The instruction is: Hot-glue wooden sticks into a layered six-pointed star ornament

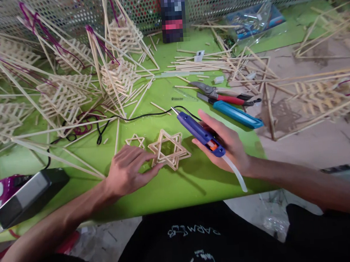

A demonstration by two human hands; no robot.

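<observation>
A blue hot glue gun rests in my right hand, its metal nozzle pointing up and left. From its rear end a translucent glue stick sticks out. Stacked wooden sticks form a six-pointed star on the green table, and the thumb and index finger of my left hand pinch its left lower edge. Just behind that hand lies a smaller stick star, partly covered by the fingers. The glue gun's tip is above and beyond the larger star, apart from it.
Several stick structures with purple strings crowd the left. Pruning shears, a teal cutter and loose sticks lie behind my right hand. A black cord crosses the table. A dark box stands at left.
</observation>
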